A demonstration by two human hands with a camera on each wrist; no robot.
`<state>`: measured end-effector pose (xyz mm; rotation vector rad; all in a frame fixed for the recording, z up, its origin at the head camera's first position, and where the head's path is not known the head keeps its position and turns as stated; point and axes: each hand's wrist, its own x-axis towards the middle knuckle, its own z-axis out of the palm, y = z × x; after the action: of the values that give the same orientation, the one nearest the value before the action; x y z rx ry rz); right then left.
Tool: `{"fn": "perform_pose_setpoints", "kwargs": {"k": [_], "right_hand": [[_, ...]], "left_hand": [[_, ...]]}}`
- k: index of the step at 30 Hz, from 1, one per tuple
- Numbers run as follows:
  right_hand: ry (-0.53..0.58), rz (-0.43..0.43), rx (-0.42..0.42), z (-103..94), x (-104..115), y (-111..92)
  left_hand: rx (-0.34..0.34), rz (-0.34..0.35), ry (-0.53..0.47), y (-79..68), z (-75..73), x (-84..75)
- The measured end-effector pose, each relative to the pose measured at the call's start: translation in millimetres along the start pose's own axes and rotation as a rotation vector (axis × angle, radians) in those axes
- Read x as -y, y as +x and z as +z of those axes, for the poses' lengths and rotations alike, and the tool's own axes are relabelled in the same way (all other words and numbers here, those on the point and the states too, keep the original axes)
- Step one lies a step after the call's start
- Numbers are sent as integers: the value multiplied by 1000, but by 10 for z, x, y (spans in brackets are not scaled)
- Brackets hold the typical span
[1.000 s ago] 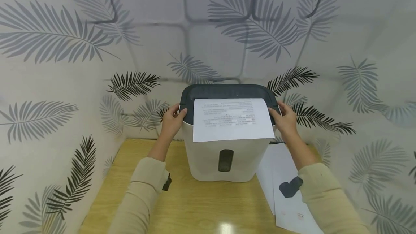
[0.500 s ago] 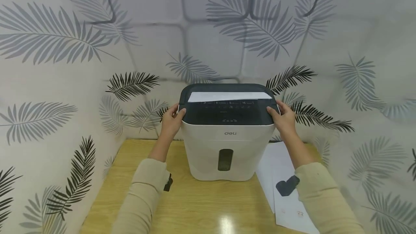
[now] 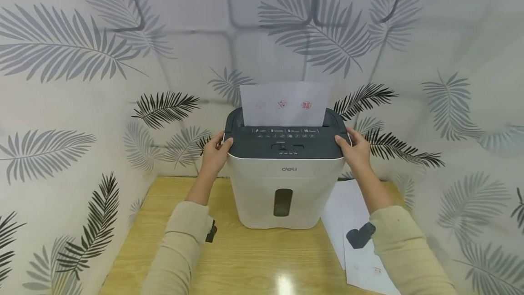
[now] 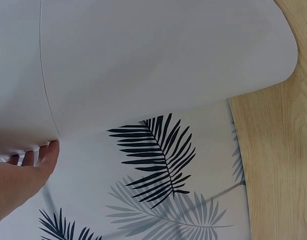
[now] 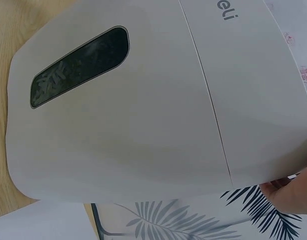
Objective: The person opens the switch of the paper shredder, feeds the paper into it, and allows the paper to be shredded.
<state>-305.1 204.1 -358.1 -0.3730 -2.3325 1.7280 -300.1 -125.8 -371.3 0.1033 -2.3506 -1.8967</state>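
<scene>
A white paper shredder (image 3: 262, 195) with a dark grey top stands on the wooden table. From the slot in its top a sheet of paper (image 3: 286, 106) rises upright, with red stamp marks on the side facing me. My left hand (image 3: 214, 155) grips the upper left side of the shredder, thumb on the dark top and fingers along the side. On the opposite side my right hand (image 3: 357, 153) holds the upper right edge in the same manner. Shreds show behind the shredder's dark window (image 5: 79, 67) in the right wrist view.
White paper sheets (image 3: 360, 208) lie on the table (image 3: 249, 258) right of the shredder, partly under the right forearm. Close behind the table hangs a leaf-patterned backdrop (image 3: 180, 72), which also runs along both sides.
The paper first draped forward over the shredder's front, then showed as a thin strip at the slot, and now stands upright. Both hands have stayed on the shredder's sides.
</scene>
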Motion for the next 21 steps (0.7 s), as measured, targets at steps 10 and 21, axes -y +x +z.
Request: {"fn": "perform_pose_setpoints", "kwargs": {"k": [10,21], "right_hand": [[-12,-13,-9,5,-6,-14],[-41,-34,-10,-6,0,-16]], "left_hand": [[-2,-19,-11,-20,-4,-14],[-15,-14,-20,-28,13,-24]]}}
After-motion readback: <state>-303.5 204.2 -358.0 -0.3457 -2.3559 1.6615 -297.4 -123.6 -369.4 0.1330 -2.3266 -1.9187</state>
